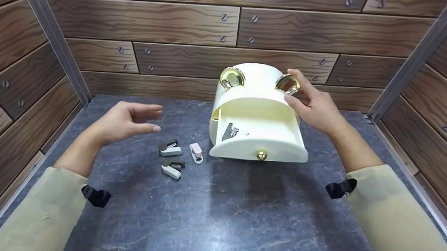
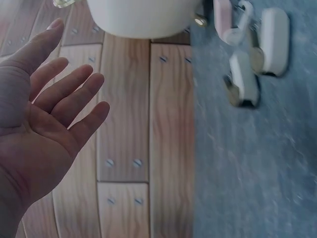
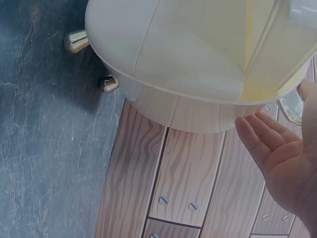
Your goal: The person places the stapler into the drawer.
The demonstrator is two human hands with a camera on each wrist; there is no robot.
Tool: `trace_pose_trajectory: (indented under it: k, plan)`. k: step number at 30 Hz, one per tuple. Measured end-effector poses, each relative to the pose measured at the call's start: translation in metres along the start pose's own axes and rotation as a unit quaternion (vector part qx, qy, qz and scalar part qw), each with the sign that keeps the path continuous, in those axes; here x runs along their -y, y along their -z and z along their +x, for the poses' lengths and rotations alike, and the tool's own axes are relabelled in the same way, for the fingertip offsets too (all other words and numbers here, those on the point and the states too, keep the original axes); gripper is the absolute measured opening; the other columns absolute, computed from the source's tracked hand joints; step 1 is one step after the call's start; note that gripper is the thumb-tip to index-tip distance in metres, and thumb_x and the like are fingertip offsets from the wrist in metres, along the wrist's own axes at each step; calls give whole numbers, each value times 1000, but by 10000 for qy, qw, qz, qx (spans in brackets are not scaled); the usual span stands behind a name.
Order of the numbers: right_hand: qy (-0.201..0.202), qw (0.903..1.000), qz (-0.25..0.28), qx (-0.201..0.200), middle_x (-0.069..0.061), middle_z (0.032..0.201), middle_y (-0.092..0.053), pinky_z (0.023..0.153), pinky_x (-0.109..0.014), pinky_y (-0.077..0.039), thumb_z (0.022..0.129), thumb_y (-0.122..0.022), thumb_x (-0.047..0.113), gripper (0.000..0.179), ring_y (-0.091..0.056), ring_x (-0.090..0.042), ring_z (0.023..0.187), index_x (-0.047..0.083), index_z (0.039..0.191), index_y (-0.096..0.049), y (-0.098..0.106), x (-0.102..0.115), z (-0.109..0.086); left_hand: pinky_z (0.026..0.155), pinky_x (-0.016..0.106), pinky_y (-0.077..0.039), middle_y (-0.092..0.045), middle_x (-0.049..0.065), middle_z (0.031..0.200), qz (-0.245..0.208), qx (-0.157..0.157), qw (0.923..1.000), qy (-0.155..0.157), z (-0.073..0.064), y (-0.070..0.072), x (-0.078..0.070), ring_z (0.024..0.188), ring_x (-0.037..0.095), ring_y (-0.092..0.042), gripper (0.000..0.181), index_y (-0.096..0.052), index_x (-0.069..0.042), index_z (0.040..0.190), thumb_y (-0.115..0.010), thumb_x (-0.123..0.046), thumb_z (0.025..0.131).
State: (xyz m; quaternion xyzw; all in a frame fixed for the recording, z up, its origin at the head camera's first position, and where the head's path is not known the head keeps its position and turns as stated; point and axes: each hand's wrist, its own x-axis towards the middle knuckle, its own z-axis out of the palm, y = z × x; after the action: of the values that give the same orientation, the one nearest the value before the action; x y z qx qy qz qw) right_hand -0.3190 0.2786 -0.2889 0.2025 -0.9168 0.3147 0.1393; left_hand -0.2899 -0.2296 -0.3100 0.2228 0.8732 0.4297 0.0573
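Grip of the left hand (image 1: 120, 121) is hanging at the left of the frame, above the bench (image 1: 219, 227), with thumb and fingers apart. Grip of the right hand (image 1: 318, 107) is resting at the upper right of centre, beside the gold right disc (image 1: 288, 84) on top of the white box (image 1: 261, 75). Its thumb and forefinger are standing on two sides of this disc, but whether they are clamped on it, I cannot tell.

Near the left fingers, at left of centre, three small staplers are lying on the bench. A dark and white stapler (image 1: 170, 151) is lying nearest to the hand, another dark and white stapler (image 1: 171, 171) is lying just below it, and a pink stapler (image 1: 196, 152) is lying to their right, near the box. The drawer (image 1: 237, 150) of the box is standing pulled out toward the bottom of the frame, and a grey stapler (image 1: 229, 132) is leaning inside, at the left. A gold knob (image 1: 261, 154) is shining on the drawer front, and a gold left disc (image 1: 232, 78) is matching the right one.

Wood-patterned walls (image 1: 145, 22) are surrounding the bench.
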Motion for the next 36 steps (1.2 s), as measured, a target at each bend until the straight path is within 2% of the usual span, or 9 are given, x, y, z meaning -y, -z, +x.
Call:
trace_pose_trajectory:
  k: [8, 19, 21, 28, 33, 36]
  plan:
    - [-10, 10000, -59, -45, -27, 131, -67, 94, -64, -56, 109, -59, 44, 67, -72, -44, 113, 43, 168, -28, 1, 1, -1, 111, 46, -51, -61, 18, 148, -286, 68, 9993, 226, -12, -11, 34, 139, 35, -57, 64, -57, -1, 151, -82, -23, 97]
    - [47, 9999, -86, -98, -26, 132, -68, 90, -62, -57, 109, -59, 44, 67, -73, -43, 109, 43, 167, -28, 0, 1, -1, 107, 33, -53, -59, 27, 147, -814, 361, 9954, 356, -20, -47, 79, 138, 42, -56, 63, -56, 8, 147, -82, -15, 95]
    - [64, 9999, -81, -102, -26, 132, -67, 89, -62, -57, 109, -59, 43, 67, -73, -43, 108, 43, 168, -28, 0, 1, -1, 108, 35, -52, -59, 28, 146, -818, 394, 9953, 348, -21, -53, 84, 138, 43, -56, 63, -56, 9, 147, -82, -14, 95]
    - [72, 9999, -66, -72, -25, 131, -68, 88, -61, -58, 109, -59, 44, 67, -74, -42, 108, 43, 168, -27, 0, 0, 0, 113, 55, -46, -59, 31, 145, -707, 448, 9963, 206, -19, -68, 92, 136, 46, -56, 61, -57, 12, 145, -83, -11, 94]
    - [-21, 10000, 31, -34, -22, 134, -67, 96, -62, -55, 109, -59, 45, 66, -72, -41, 115, 44, 167, -28, -1, 0, 0, 115, 55, -44, -59, 29, 144, -705, 467, 9963, 123, -15, -77, 98, 137, 43, -56, 61, -58, 11, 144, -84, -9, 92]
    - [-30, 10000, 54, -17, -21, 134, -68, 97, -61, -55, 108, -59, 45, 67, -72, -41, 115, 44, 167, -28, -1, 0, 0, 114, 54, -45, -61, 29, 143, -636, 482, 9968, 56, -13, -83, 101, 135, 41, -57, 61, -59, 11, 143, -85, -8, 91]
